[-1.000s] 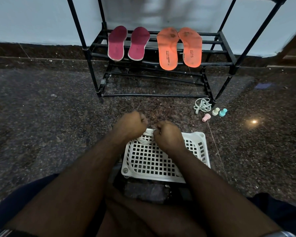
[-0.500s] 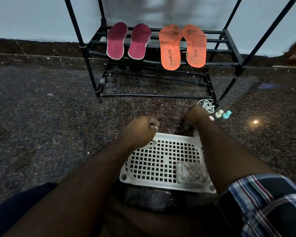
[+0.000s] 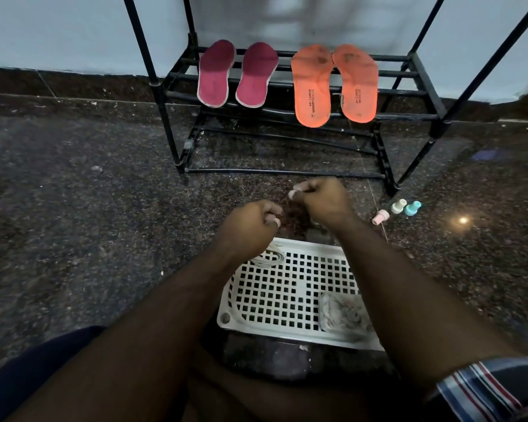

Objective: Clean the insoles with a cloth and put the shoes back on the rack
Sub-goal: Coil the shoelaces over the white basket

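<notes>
Item: insoles on rack, both hands busy over the tray — no shoes in my view.

I logged two magenta insoles (image 3: 237,75) and two orange insoles (image 3: 334,83) laid side by side across the rack (image 3: 421,92) bars, probably set there to air. The left hand (image 3: 250,229) was curled, pinching the white lace (image 3: 270,257) (its coil lay on the white tray (image 3: 287,296)); the right hand (image 3: 323,199) was curled too, holding something pale I could not identify. The grey cloth (image 3: 342,315) sat unused in the tray's near right corner, within reach. Three small pegs (image 3: 397,210) stood on the floor (image 3: 73,208) just beside the rack foot.
</notes>
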Motion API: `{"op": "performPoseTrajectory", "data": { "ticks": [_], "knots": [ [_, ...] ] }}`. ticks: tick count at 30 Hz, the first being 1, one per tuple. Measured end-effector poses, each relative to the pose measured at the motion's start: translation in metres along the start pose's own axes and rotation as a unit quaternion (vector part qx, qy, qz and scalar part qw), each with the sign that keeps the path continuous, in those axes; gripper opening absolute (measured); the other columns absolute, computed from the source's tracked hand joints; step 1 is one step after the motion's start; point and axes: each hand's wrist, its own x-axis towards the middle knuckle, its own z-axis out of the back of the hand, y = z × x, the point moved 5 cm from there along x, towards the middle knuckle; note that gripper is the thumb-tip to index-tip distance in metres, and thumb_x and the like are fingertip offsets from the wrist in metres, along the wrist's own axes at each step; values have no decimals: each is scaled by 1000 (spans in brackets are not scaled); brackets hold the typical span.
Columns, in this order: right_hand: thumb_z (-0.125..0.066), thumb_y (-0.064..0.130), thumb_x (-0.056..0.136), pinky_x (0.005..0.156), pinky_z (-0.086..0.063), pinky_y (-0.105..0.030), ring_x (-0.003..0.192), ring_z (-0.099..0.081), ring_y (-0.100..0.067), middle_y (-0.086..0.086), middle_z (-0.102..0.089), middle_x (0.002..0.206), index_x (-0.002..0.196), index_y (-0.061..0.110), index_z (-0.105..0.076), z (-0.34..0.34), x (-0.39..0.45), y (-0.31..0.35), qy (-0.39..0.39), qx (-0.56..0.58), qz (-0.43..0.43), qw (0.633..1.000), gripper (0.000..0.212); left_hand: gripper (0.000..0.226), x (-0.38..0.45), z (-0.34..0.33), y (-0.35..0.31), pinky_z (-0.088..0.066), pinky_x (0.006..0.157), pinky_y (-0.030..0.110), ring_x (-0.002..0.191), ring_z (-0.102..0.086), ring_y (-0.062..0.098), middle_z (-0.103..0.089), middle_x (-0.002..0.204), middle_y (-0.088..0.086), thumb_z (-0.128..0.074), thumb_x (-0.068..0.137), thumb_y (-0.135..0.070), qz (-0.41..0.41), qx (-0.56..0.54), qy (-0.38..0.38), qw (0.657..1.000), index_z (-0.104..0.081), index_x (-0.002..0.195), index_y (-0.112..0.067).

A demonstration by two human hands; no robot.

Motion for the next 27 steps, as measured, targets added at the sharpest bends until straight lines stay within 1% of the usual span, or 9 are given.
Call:
{"op": "performPoseTrajectory", "data": {
  "ticks": [5, 10, 13, 16, 17, 19, 22, 25, 27],
  "knots": [
    [-74, -3, 77, 76, -58, -56, 72, -68, -30, -9, -65, 74, 79, 14, -62, 13, -33, 31, 21, 207, -2, 978, 21, 55, -1, 6, 1, -55, 91, 31, 110, -60, 10, -59, 136, -4, -63, 96, -17, 7, -49, -33, 998, -47, 147, -31],
    [-53, -10, 92, 88, -54, -51, 84, -71, -24, -7, -70, 87, 99, 12, -62, 25, -63, 52, 106, 357, -5, 928, 25, 76, -5, 1, 0, -60, 71, 32, 96, -68, 13, -52, 144, -4, -68, 92, -17, 19, -98, 27, 995, -30, 155, -37],
    [-48, -11, 94, 89, -56, -50, 88, -70, -25, -9, -72, 102, 98, 11, -65, 38, -72, 53, 111, 450, -7, 886, 28, 57, -10, -6, -2, -58, 81, 37, 103, -67, 18, -58, 137, -4, -67, 94, -21, 29, -98, 80, 992, -45, 146, -30],
    [-48, -10, 94, 87, -57, -48, 93, -71, -26, -11, -71, 113, 101, 10, -66, 43, -76, 44, 96, 505, -14, 857, 28, 18, -11, -7, -3, -61, 81, 47, 92, -70, 21, -69, 107, -4, -68, 95, -25, 22, -70, 82, 994, -65, 112, -28],
    [-49, -9, 95, 87, -58, -47, 94, -71, -27, -11, -72, 113, 101, 10, -67, 44, -77, 40, 82, 506, -22, 858, 27, 16, -11, -7, -4, -60, 82, 47, 92, -70, 19, -69, 105, -4, -68, 95, -23, 18, -77, 76, 994, -65, 110, -28],
    [-52, -7, 94, 87, -58, -44, 97, -71, -28, -11, -73, 109, 102, 10, -67, 43, -75, 33, 56, 508, -41, 859, 24, 33, -13, -9, -8, -61, 83, 40, 98, -67, 12, -65, 121, -6, -68, 94, -19, 7, -124, 93, 988, -61, 125, -29],
    [-52, -6, 94, 92, -55, -43, 105, -69, -30, -15, -72, 110, 102, 8, -67, 37, -75, 34, 66, 527, -49, 846, 22, 58, -20, -19, -22, -54, 62, 20, 89, -70, 7, -59, 129, -10, -68, 95, -26, -19, -175, 151, 973, -43, 146, -33],
    [-56, -8, 91, 90, -54, -41, 99, -67, -27, -11, -72, 104, 99, 10, -71, 33, -77, 38, 83, 499, -25, 862, 25, 33, -20, -25, -32, -55, 62, 23, 83, -74, 12, -69, 116, 3, -62, 100, -25, -23, -253, 156, 955, -56, 132, -20],
    [-56, -11, 90, 81, -56, -37, 87, -65, -24, -8, -71, 93, 95, 10, -73, 38, -77, 36, 77, 466, -15, 881, 27, 15, -14, -15, -28, -57, 69, 29, 83, -73, 18, -75, 99, 5, -58, 102, -20, -14, -274, 106, 956, -66, 113, -16]
  ]
}}
